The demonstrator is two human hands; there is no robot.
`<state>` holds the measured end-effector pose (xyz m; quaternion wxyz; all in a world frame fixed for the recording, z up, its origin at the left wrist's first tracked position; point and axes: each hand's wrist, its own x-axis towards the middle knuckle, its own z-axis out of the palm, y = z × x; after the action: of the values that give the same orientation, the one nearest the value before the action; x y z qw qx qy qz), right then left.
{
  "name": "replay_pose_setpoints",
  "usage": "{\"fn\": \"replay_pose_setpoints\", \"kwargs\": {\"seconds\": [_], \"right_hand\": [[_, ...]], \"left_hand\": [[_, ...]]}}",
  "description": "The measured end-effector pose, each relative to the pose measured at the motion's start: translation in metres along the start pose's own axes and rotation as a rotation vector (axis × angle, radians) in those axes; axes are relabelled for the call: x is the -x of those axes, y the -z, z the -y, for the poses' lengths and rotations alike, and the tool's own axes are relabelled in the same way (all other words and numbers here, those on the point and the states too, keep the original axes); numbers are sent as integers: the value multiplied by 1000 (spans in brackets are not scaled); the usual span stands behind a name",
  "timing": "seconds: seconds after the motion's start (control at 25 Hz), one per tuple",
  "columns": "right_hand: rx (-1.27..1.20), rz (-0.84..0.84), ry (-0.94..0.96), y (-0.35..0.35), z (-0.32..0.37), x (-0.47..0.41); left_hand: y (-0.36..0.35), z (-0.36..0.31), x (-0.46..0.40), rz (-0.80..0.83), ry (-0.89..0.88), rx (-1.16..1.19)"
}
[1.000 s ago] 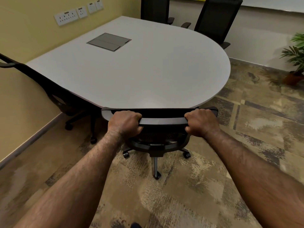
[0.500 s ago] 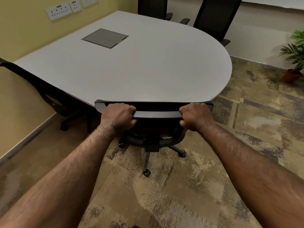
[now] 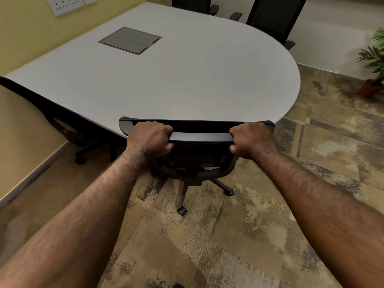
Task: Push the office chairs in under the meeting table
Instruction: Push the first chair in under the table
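Hands: A person's left hand (image 3: 150, 140) and right hand (image 3: 251, 140) each gripped the top rail of a black office chair (image 3: 197, 161), fingers curled over the rail near its two ends.
Chair in hand: It stood at the near edge of the grey meeting table (image 3: 187, 80), backrest top level with the tabletop rim and just touching or just short of it; which, the view did not settle. Its seat and wheeled base showed on the near side of the rim.
Table edges: The near edge ran straight from the left, then curved round into a half-round end on the right. A cable hatch (image 3: 129, 40) sat flush towards the far left corner.
Other chairs: One black chair (image 3: 62, 123) was tucked at the table's left corner; two more (image 3: 274, 15) stood along the far edge.
Room to move: Patterned carpet (image 3: 207, 246) lay open behind the held chair and round the curved end, as far as a potted plant (image 3: 374, 65) by the right wall.
Wall: Power sockets (image 3: 66, 5) were mounted on the yellow wall beyond the table's left side.
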<state>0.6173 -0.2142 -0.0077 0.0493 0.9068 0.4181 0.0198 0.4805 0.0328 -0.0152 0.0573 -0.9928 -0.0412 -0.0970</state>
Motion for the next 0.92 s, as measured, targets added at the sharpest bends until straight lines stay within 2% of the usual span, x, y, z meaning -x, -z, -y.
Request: {"fn": "replay_pose_setpoints", "kwargs": {"seconds": [0.32,0.68,0.92], "right_hand": [[16,17,-36,3,-2,-3],[28,-39,-25,1,-15,-4],[-6,26,-24,3,-19,4]], "left_hand": [[-1,0,-4,-1,-9,53],[-2,-8,-8,5,8,29],[-1,-18,-3,24,31,39]]}}
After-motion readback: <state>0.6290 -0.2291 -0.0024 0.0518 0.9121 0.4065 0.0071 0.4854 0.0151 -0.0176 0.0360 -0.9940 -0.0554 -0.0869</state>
